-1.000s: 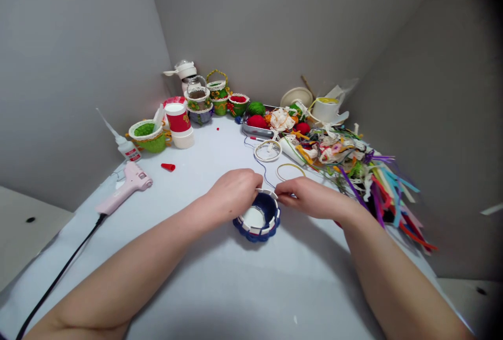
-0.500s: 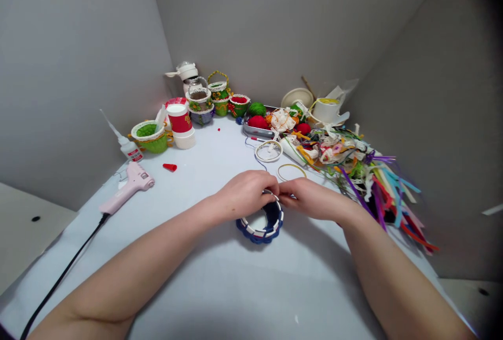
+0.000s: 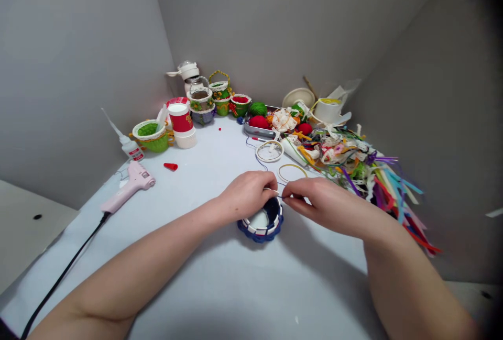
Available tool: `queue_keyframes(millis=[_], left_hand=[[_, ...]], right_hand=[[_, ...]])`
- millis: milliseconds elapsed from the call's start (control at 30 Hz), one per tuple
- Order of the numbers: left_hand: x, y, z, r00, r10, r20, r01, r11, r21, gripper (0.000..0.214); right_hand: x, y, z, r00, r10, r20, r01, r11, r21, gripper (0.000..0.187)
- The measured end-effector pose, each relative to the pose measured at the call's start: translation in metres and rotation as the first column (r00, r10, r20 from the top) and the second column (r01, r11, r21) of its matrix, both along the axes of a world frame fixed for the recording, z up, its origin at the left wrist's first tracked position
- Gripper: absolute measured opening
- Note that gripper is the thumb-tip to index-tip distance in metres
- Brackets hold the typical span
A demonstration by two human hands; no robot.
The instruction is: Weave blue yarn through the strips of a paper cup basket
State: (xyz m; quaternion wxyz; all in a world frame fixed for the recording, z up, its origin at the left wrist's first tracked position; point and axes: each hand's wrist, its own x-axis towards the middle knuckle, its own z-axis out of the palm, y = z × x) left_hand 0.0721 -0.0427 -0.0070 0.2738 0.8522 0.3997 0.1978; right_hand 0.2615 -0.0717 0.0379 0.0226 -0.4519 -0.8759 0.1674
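A small round basket (image 3: 261, 223) with a dark blue inside, white strips around the rim and a scalloped blue base stands on the white-covered table in front of me. My left hand (image 3: 247, 195) grips its near rim from the left and hides part of it. My right hand (image 3: 318, 201) is at the basket's upper right, its fingertips pinching a thin blue thread (image 3: 275, 183). That thread runs up the table past a small white hoop (image 3: 269, 151).
Beyond my hands lie a thin gold hoop (image 3: 292, 172) and a heap of ribbons and lace (image 3: 346, 154). A metal tray (image 3: 255, 130) holds red and green yarn. Finished baskets, cups, a glue bottle (image 3: 131, 150) and a corded pink glue gun (image 3: 133, 183) stand left.
My right hand has drawn back to the right from the basket, opening a gap between my hands. The basket shows more of its dark inside, and my left hand stays on its rim.
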Motion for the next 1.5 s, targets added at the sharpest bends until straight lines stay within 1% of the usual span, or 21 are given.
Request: queue_keyframes(millis=[167,300,400,467,533,633,733,900,1100,1333,1500], left_hand=[[0.0,0.001,-0.002,1.0,0.002,-0.003,-0.002,1.0,0.007,0.015],[-0.001,0.004,-0.004,1.0,-0.005,-0.005,0.005,0.999,0.033,0.016],[-0.001,0.005,-0.005,1.0,-0.01,0.007,0.01,1.0,0.028,0.018],[-0.002,0.005,-0.004,0.999,-0.02,0.027,0.02,1.0,0.0,0.019],[-0.002,0.004,-0.003,0.999,-0.028,0.042,0.029,0.999,-0.026,0.019],[-0.002,0.004,-0.002,0.998,-0.024,0.055,0.027,0.999,-0.046,0.014],[-0.003,0.004,-0.002,0.998,-0.007,0.062,0.011,0.998,-0.061,0.009],[-0.003,0.004,-0.005,0.998,0.02,0.059,-0.016,0.997,-0.074,0.009],[-0.004,0.005,-0.006,0.998,0.024,0.066,-0.02,0.998,-0.065,0.009],[-0.003,0.004,-0.005,0.998,0.025,0.06,-0.02,0.997,-0.069,0.009],[-0.002,0.004,-0.005,0.998,0.023,0.057,-0.02,0.998,-0.055,0.009]], right_hand=[[-0.013,-0.001,-0.004,0.997,-0.049,-0.056,0.053,0.996,0.074,0.022],[-0.022,-0.002,-0.011,0.997,-0.077,-0.025,0.08,0.989,0.122,0.021],[-0.025,-0.003,-0.014,1.0,-0.024,-0.009,0.025,0.988,0.152,0.019],[-0.025,-0.003,-0.013,0.999,0.05,-0.005,-0.049,0.99,0.135,0.019],[-0.023,-0.004,-0.011,0.993,0.115,0.005,-0.115,0.989,0.091,0.019],[-0.017,-0.005,-0.006,0.987,0.159,0.02,-0.159,0.986,0.041,0.019],[-0.008,-0.006,-0.002,0.988,0.155,0.015,-0.156,0.987,0.05,0.019],[0.003,-0.007,0.003,0.988,0.149,-0.024,-0.148,0.987,0.069,0.02],[0.008,-0.008,0.006,0.991,0.131,0.03,-0.133,0.987,0.086,0.02],[0.008,-0.006,0.002,0.989,0.122,0.084,-0.123,0.992,0.007,0.022],[0.008,-0.007,0.003,0.99,0.131,0.053,-0.131,0.991,0.005,0.023]])
